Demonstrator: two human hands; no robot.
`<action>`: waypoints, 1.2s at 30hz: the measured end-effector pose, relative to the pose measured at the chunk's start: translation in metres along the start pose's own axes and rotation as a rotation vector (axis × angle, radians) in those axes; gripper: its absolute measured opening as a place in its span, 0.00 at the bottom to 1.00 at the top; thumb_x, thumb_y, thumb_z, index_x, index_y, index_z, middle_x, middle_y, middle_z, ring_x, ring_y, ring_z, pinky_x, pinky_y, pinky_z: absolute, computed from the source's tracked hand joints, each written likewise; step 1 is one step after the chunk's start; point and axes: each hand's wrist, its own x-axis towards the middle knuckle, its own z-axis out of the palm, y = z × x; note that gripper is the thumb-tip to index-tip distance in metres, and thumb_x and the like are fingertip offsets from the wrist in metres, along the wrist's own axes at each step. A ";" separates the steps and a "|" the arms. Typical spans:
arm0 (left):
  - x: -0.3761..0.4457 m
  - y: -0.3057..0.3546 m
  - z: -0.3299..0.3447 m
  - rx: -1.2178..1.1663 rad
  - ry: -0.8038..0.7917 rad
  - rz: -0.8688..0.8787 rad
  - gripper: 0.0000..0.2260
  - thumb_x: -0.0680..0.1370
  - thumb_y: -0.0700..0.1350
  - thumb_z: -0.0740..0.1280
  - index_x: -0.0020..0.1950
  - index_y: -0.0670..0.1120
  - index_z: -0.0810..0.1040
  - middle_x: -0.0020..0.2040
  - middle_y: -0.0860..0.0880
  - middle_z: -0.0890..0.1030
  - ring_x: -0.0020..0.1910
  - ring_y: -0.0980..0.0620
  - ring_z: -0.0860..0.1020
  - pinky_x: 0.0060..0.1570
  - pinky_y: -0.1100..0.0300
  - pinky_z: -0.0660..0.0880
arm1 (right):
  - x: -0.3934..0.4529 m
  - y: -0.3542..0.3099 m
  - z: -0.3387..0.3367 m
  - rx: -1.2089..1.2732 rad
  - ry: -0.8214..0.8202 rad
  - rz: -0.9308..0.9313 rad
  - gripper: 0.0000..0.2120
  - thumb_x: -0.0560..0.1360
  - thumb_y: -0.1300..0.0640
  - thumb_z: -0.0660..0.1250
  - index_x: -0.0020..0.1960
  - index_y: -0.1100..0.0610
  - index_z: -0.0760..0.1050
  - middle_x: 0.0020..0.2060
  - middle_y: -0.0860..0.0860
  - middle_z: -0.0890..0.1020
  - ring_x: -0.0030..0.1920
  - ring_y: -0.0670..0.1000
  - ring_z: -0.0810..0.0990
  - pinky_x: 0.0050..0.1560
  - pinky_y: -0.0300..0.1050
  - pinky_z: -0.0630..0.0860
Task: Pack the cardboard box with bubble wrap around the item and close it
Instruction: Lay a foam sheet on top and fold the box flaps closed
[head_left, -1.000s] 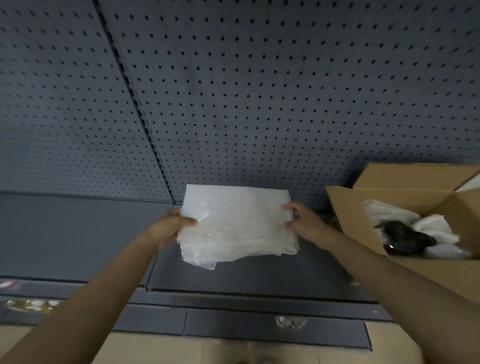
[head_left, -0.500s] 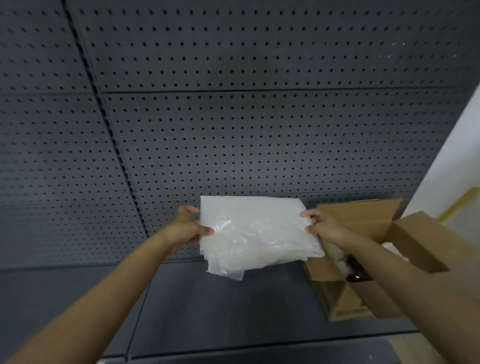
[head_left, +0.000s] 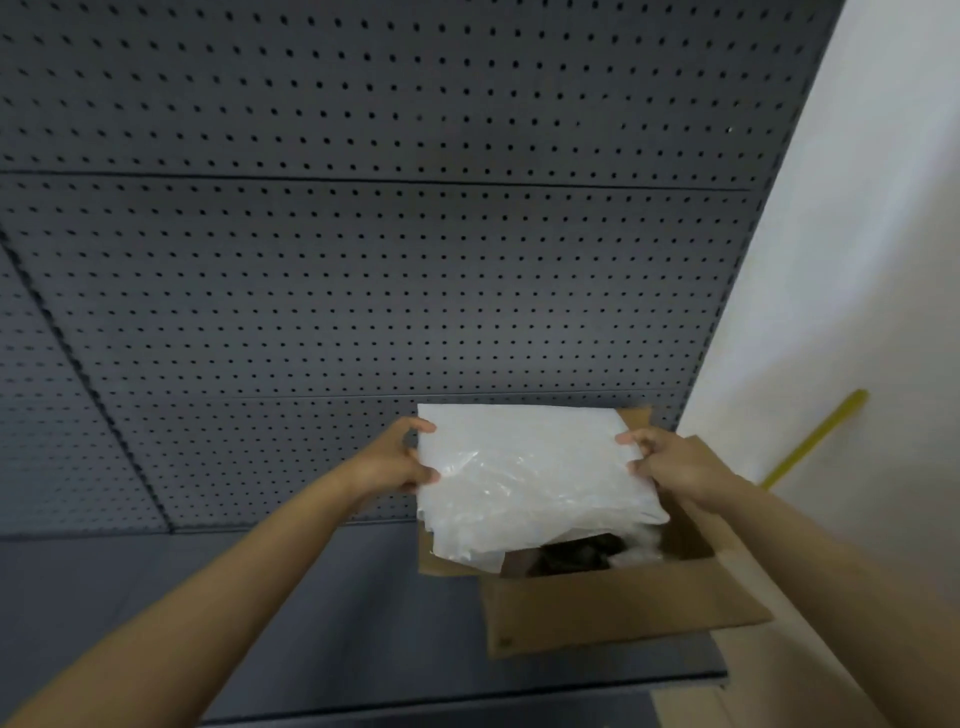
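Both hands clamped on the bubble wrap (head_left: 524, 467), left hand (head_left: 395, 462) and right hand (head_left: 670, 462) at opposite edges, over the open box (head_left: 613, 608) at the shelf's (head_left: 311, 597) right end, dark item (head_left: 576, 556) inside.

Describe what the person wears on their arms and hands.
Nothing is worn: the left hand and right hand are gloveless, with no rings, watch or bracelets visible. Both forearms are bare to the frame's bottom edge; no sleeves show.

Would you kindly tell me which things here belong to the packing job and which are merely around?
Job: bubble wrap, held by left hand and right hand; cardboard box; dark item inside.
Around: pegboard; shelf; yellow strip; white wall.
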 end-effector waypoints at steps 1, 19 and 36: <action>0.004 0.003 0.016 0.002 -0.002 -0.006 0.24 0.74 0.32 0.68 0.65 0.50 0.66 0.48 0.44 0.75 0.43 0.50 0.76 0.43 0.59 0.77 | 0.003 0.010 -0.014 -0.036 -0.003 -0.016 0.14 0.75 0.62 0.64 0.57 0.46 0.75 0.53 0.52 0.78 0.47 0.50 0.78 0.45 0.42 0.78; 0.051 -0.021 0.107 0.478 0.119 -0.010 0.34 0.71 0.37 0.71 0.74 0.49 0.61 0.53 0.46 0.76 0.48 0.53 0.74 0.49 0.60 0.74 | 0.067 0.104 -0.040 -0.343 -0.144 -0.161 0.20 0.71 0.73 0.67 0.61 0.62 0.71 0.45 0.40 0.68 0.45 0.39 0.71 0.43 0.18 0.65; 0.085 0.006 0.102 0.914 -0.288 -0.241 0.41 0.71 0.43 0.72 0.78 0.49 0.51 0.56 0.43 0.81 0.41 0.51 0.78 0.47 0.59 0.76 | 0.098 0.081 -0.032 -0.811 -0.493 -0.022 0.44 0.65 0.53 0.73 0.75 0.52 0.55 0.60 0.59 0.77 0.57 0.56 0.79 0.59 0.52 0.78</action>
